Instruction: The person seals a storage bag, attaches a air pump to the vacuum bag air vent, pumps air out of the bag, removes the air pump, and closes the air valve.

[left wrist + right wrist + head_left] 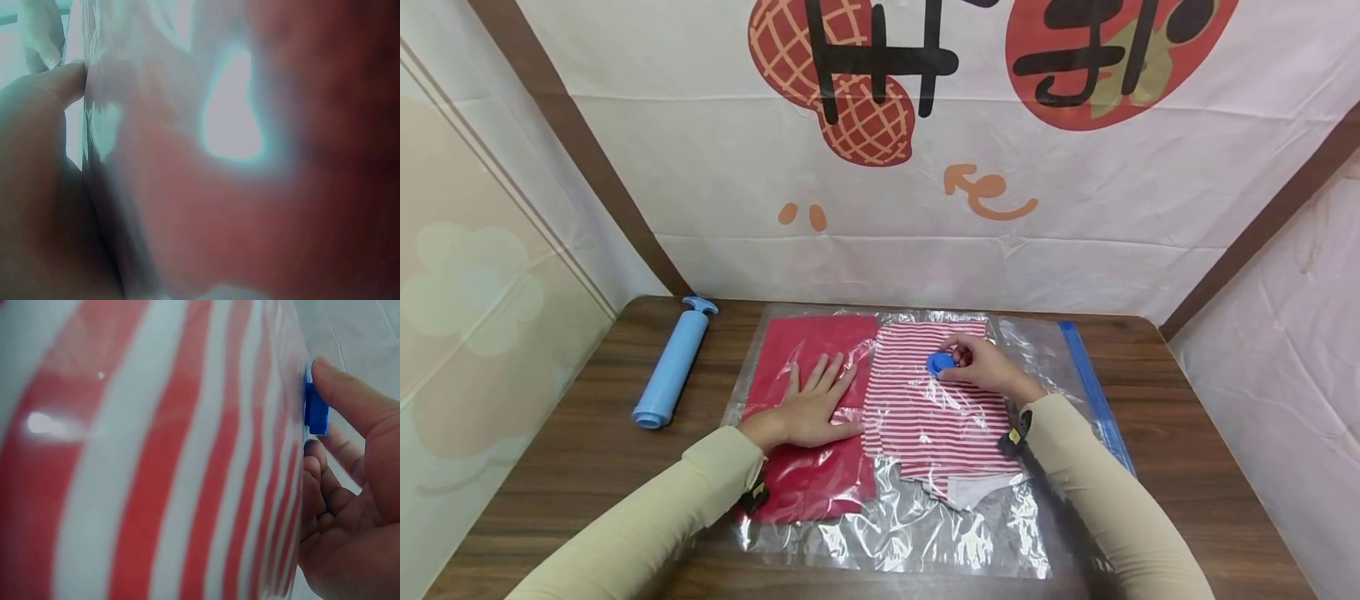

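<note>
A clear plastic vacuum storage bag (925, 533) lies flat with a folded red garment (805, 492) on its left and a red-and-white striped garment (917, 417) on its right. My left hand (812, 408) rests on the bag over the red garment, fingers spread straight. With thumb and curled fingers, my right hand (981, 364) grips the round blue valve cap (938, 363) above the stripes. In the right wrist view the thumb sits on one edge of the cap, with the fingers at its other side. Glare and blur fill most of the left wrist view.
A light blue hand pump (672, 367) lies on the brown wooden table (572, 467), left of the bag. A blue zip strip (1093, 387) runs along the bag's right edge. White printed fabric (880, 267) hangs behind the table and at both sides.
</note>
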Motion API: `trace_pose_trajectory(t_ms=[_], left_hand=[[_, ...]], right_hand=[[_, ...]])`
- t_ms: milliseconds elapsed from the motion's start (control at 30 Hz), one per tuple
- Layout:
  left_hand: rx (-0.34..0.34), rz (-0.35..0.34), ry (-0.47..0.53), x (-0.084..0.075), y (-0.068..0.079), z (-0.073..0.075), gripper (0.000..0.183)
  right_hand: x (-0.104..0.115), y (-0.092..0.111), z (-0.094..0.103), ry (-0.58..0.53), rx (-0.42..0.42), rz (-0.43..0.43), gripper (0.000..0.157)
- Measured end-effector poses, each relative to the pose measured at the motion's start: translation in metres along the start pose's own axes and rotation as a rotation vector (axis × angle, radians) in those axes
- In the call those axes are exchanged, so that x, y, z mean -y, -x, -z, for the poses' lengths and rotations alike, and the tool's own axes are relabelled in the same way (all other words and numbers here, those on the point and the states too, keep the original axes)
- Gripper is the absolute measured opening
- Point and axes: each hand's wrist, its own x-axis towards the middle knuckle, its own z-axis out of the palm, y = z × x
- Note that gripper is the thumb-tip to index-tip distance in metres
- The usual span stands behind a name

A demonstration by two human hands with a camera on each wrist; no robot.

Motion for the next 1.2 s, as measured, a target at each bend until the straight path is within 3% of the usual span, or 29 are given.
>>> trace_pose_trajectory(t_ms=[133, 267, 667, 767, 967, 1200], left_hand=[[0.003, -0.001, 0.000, -0.0006, 0.0004, 0.0012, 0.105], [0.005, -0.003, 0.001, -0.0017, 0.0011, 0.0029, 0.105], [0.004, -0.015, 0.005, -0.0056, 0.0053, 0.0070, 0.104], [0.006, -0.014, 0.010, -0.0040, 0.0040, 0.0049, 0.105], [0.002, -0.007, -0.002, 0.0005, 0.0013, 0.0004, 0.106], [0.008, -0.001, 0.002, -0.0005, 0.0017, 0.0007, 0.105]], right_hand=[[-0.0026, -0.0001, 0.0024, -0.035, 0.016, 0.039, 0.051], [-0.0035, 0.0007, 0.0039, -0.063, 0.030, 0.059, 0.047], [0.0004, -0.0006, -0.0006, -0.023, -0.012, -0.015, 0.030], [0.0012, -0.0002, -0.0013, -0.014, -0.012, -0.019, 0.035], [0.0021, 0.0015, 0.0009, -0.037, 0.028, 0.050, 0.056], [0.0002, 0.0032, 0.0041, -0.057, 0.047, 0.062, 0.044]])
